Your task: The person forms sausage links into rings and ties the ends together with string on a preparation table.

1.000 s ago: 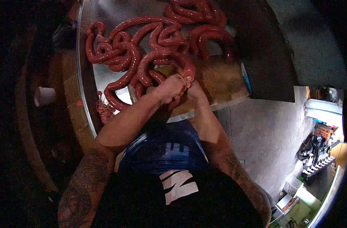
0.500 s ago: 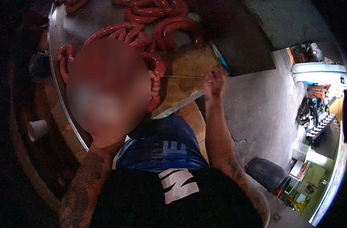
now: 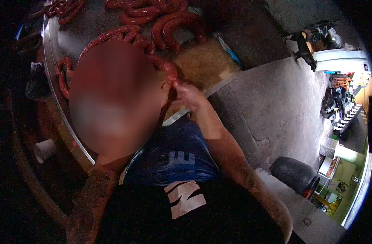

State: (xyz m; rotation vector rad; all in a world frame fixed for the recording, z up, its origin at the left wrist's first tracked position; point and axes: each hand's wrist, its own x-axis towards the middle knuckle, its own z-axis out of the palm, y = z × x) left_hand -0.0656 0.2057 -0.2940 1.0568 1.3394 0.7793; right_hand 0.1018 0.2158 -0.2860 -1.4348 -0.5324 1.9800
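A long, glossy red sausage (image 3: 166, 67) curves down to where my two hands meet. A blurred patch covers most of my left hand (image 3: 165, 93); only fingertips show at its right edge, curled against the sausage. My right hand (image 3: 187, 96) is beside them, its fingers drawn together at the sausage and touching it. The thin string seen earlier in this hand cannot be made out now. More sausage coils (image 3: 153, 12) lie on the metal table (image 3: 94, 22) beyond my hands. A brown board (image 3: 198, 61) lies to the right of the sausage.
The table's raised metal rim (image 3: 55, 91) curves along the left. A white cup-like container (image 3: 44, 150) is at lower left. To the right are a concrete floor (image 3: 267, 101), a dark barrel (image 3: 294, 175), a dark animal (image 3: 305, 51) and cluttered shelving (image 3: 342, 110).
My right hand has moved left from the board's far side, where it held a taut string, to the sausage beside my left hand. A dark animal has appeared at upper right.
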